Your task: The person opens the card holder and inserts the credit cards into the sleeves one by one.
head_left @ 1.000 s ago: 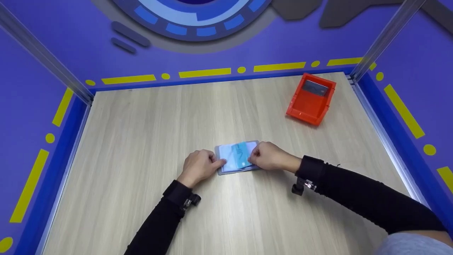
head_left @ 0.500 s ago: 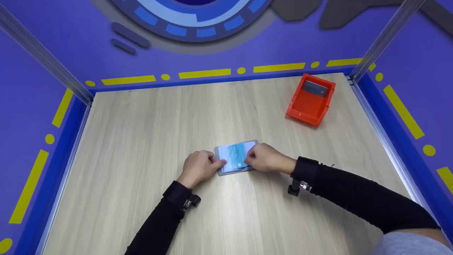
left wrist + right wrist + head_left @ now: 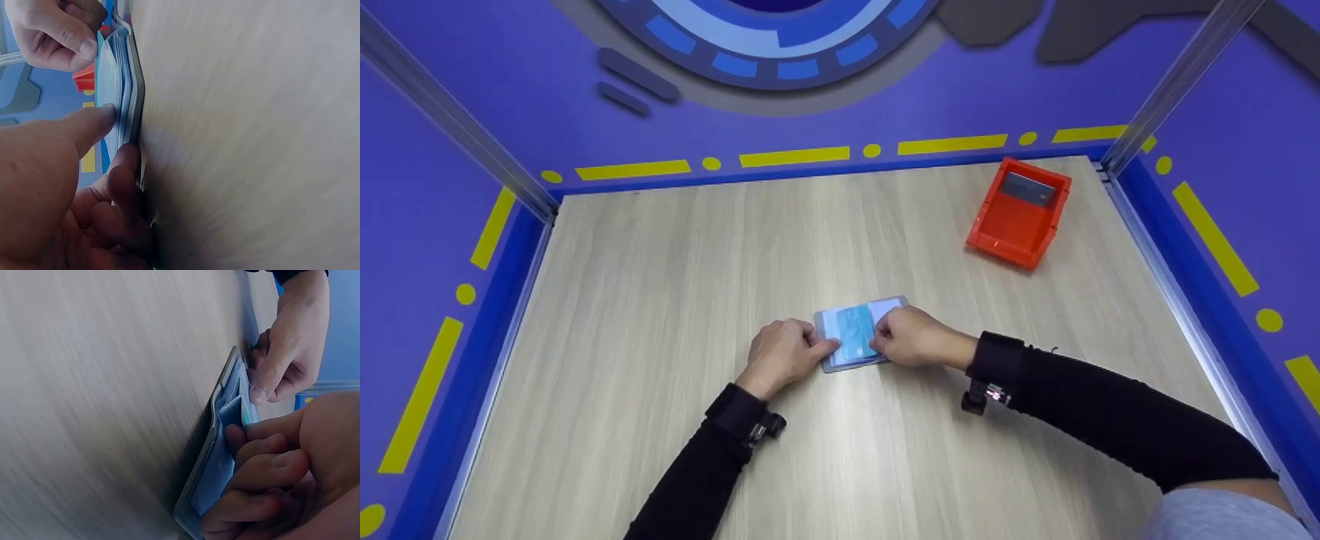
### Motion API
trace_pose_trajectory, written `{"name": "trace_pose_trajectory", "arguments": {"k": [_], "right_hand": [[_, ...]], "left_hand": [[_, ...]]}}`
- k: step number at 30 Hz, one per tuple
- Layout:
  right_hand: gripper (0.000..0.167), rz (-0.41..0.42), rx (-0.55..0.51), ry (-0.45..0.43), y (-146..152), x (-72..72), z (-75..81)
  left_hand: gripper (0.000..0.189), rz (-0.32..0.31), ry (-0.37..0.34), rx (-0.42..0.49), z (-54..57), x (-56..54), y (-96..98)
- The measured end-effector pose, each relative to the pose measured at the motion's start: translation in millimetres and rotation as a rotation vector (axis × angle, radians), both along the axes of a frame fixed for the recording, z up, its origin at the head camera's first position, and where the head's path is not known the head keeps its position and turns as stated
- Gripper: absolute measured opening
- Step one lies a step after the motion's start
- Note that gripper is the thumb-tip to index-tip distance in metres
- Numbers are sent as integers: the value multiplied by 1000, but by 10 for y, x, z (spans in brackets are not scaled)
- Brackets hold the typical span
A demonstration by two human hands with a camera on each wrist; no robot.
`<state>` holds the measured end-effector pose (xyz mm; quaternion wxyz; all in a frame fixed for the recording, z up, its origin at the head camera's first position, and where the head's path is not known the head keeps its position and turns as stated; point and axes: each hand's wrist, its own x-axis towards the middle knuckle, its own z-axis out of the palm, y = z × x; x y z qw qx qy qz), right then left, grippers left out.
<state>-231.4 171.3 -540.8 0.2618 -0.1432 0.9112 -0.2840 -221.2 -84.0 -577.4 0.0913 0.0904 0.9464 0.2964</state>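
A grey-covered card holder [image 3: 886,306] lies open on the table, showing whitish clear sleeves. Over its top page is a teal card [image 3: 855,330], whose right edge my right hand [image 3: 913,336] pinches between thumb and forefinger. My left hand [image 3: 781,352] grips the holder's left edge, with the thumb on top of the page. The left wrist view shows a stack of sleeves [image 3: 125,95] under that thumb and the curled left fingers [image 3: 121,185] beside the cover. In the right wrist view the other right fingers [image 3: 242,512] lie curled over the holder's near part.
A red bin [image 3: 1012,225] stands at the back right of the wooden table [image 3: 660,285], with a dark grey card [image 3: 1029,189] inside at its far end. Blue-purple panels [image 3: 780,127] bound the table at the back and both sides.
My right hand has moved left with the teal card, which slides across the page toward my left thumb. The left hand and the holder stay nearly where they were.
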Motion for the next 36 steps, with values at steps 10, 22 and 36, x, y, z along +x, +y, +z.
{"name": "trace_pose_trajectory", "arguments": {"k": [10,22,36], "right_hand": [[42,60,52,3,-63,-9,30],[34,136,82,78,-121,-10,23],[27,135,45,153,10,-66,148]], "left_hand": [[48,-9,7,9,16,12,-6],[47,-13,13,4,11,2,-12],[47,-21,18,-3,6,0,-9]]}}
